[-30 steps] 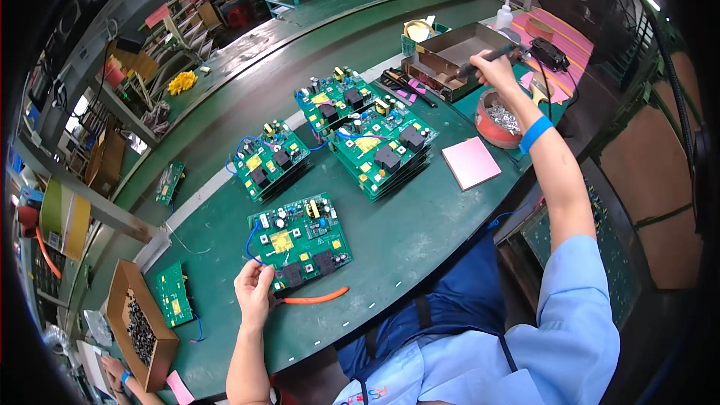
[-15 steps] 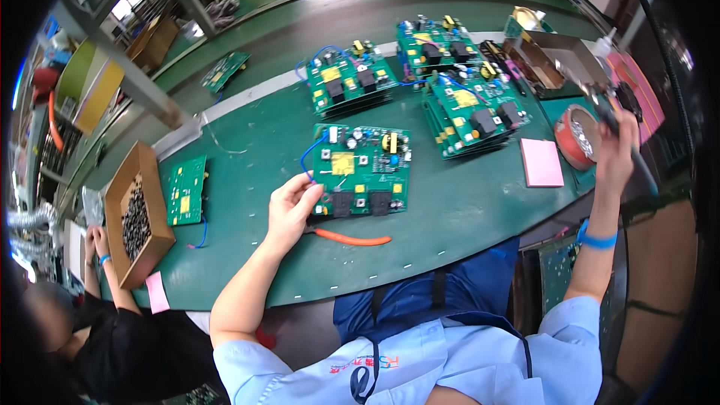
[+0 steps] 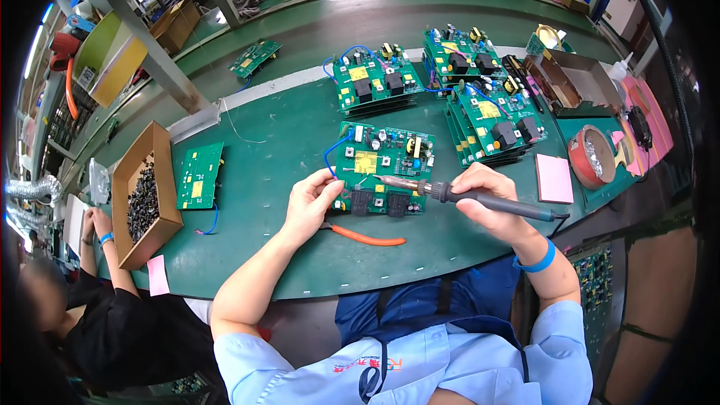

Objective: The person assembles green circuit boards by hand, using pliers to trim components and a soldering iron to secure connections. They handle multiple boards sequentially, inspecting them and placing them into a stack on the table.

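Observation:
My right hand [image 3: 487, 199] grips a soldering iron [image 3: 480, 201] by its dark handle. The iron's metal tip reaches left over a green circuit board [image 3: 409, 169], close to its yellow square part; whether it touches cannot be made out. At the board's lower left edge, my left hand [image 3: 311, 199] pinches the board, its thumb near the end of a blue wire [image 3: 331, 151]. Just below the board lies a pair of pliers with orange handles [image 3: 367, 236], its head mostly hidden under the board and my left hand.
Stacked circuit boards [image 3: 495, 124] stand behind the board. A solder reel [image 3: 589, 156] and pink notepad [image 3: 554, 178] lie at right. Leftward are another board [image 3: 199, 176] and a carton of small black parts [image 3: 154, 202]. A person in black [image 3: 135, 337] sits far left.
My right hand has brought the soldering iron from the far right in over the board. My left hand stays at the board's edge. The whole view has shifted slightly.

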Tool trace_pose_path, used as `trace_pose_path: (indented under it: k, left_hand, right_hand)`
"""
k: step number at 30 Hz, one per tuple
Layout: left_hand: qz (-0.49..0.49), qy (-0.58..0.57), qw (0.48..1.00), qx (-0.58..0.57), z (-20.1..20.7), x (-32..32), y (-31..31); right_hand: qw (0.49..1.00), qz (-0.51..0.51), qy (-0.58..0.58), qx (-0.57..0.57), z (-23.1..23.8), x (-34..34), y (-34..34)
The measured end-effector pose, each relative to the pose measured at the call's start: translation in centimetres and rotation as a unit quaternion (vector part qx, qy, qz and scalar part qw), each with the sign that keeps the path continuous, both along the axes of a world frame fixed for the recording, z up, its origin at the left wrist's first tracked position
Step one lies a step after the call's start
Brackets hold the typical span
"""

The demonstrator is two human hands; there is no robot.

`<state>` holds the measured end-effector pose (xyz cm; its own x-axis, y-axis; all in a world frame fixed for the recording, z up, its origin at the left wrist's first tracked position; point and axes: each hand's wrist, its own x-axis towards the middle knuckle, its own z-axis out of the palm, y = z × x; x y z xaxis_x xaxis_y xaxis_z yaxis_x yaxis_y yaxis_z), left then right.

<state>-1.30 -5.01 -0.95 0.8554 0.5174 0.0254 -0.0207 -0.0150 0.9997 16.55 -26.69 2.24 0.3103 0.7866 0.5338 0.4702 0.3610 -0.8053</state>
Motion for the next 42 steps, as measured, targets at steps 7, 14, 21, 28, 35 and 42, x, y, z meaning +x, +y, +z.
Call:
trace_pose_path:
  k: [7, 14, 21, 28, 35, 42]
  left_hand:
    - [-0.001, 0.003, 1.0, -0.003, -0.3, 0.1, 0.2]
    - [-0.004, -0.006, 1.0, -0.004, -0.6, 0.0, 0.3]
    - [-0.01, -0.014, 1.0, 0.002, -0.7, 0.1, 0.4]
    - [-0.009, -0.005, 1.0, 0.002, -0.8, 0.1, 0.5]
    - [-0.019, 0.001, 1.0, -0.004, -0.9, 0.0, 0.6]
    - [-0.003, -0.013, 1.0, -0.016, -0.7, 0.3, 0.4]
  right_hand:
    - [0.998, 0.002, 0.057, -0.039, -0.7, 0.1, 1.1]
    - [0.989, 0.01, 0.131, -0.068, -1.4, 0.4, 1.4]
    - [0.983, 0.01, 0.159, -0.091, -1.2, 0.3, 1.3]
    - [0.988, 0.003, 0.141, -0.069, -1.4, 0.3, 1.3]
    - [0.982, -0.007, 0.174, -0.068, -1.2, 0.3, 0.8]
    - [0.983, -0.022, 0.184, -0.011, -0.5, 0.6, -0.3]
